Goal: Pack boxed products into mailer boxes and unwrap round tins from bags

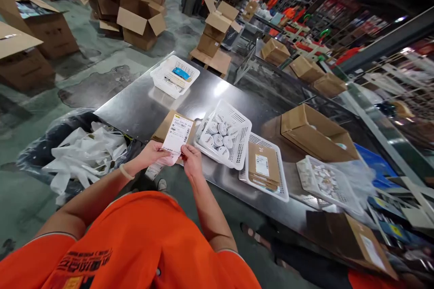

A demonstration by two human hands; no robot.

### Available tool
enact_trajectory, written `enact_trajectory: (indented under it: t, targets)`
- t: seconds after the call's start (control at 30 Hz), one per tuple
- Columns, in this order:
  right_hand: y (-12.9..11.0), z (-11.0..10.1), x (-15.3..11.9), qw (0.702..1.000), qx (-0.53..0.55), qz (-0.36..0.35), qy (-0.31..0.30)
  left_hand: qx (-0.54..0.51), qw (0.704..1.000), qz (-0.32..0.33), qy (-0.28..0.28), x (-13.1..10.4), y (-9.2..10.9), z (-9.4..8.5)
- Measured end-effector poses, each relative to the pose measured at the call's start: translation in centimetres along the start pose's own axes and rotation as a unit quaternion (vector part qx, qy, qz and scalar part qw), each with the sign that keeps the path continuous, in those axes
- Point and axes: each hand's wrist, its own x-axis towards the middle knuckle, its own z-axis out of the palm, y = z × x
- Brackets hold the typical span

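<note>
Between both hands is a white printed shipping label (176, 133) with barcodes, held above the metal table's near edge. My left hand (153, 152) pinches its lower left corner; my right hand (191, 159) grips the lower right side. A pinkish strip hangs at the label's bottom, between the fingers. Right behind the label lies a brown kraft mailer (165, 127), partly covered by it. Just right of my right hand stands a white perforated basket (241, 144) with several round white tins (222, 128) in it.
Another white basket (284, 186) holds labelled kraft mailers (263, 162). A basket with a blue packet (181, 73) sits at the table's far end. Left of the table is a black-lined bin (32, 162) of white scraps. A person's legs (298, 257) show at lower right.
</note>
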Motion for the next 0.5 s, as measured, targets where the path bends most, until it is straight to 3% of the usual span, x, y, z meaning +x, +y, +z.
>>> enact_trajectory:
  t: [0.07,0.13,0.23,0.3,0.37,0.43,0.5]
  targets:
    - [0.2,-0.7,0.0,0.998,-0.042,-0.051,0.009,0.010,1.000,0.002,0.000,0.2,0.2,0.0]
    - [0.5,-1.4,-0.2,0.978,-0.134,-0.157,0.044,0.021,1.000,0.001,-0.002,0.3,0.3,-0.1]
    - [1.2,-2.2,-0.9,0.890,-0.315,-0.329,0.027,0.053,0.998,-0.003,-0.024,0.1,0.3,-0.1]
    - [2.0,-2.3,-1.6,0.848,-0.377,-0.370,-0.037,0.095,0.994,0.007,-0.056,-0.2,0.3,0.0]
    - [2.7,-2.2,-2.2,0.854,-0.364,-0.363,-0.080,0.133,0.987,0.021,-0.085,-0.7,0.2,0.1]
    - [2.9,-2.1,-2.4,0.890,-0.312,-0.319,-0.091,0.146,0.984,0.013,-0.102,-1.1,-0.2,-0.2]
    - [2.1,-2.5,-1.8,0.939,-0.248,-0.224,-0.077,0.124,0.990,-0.011,-0.067,-1.4,-1.1,-1.2]
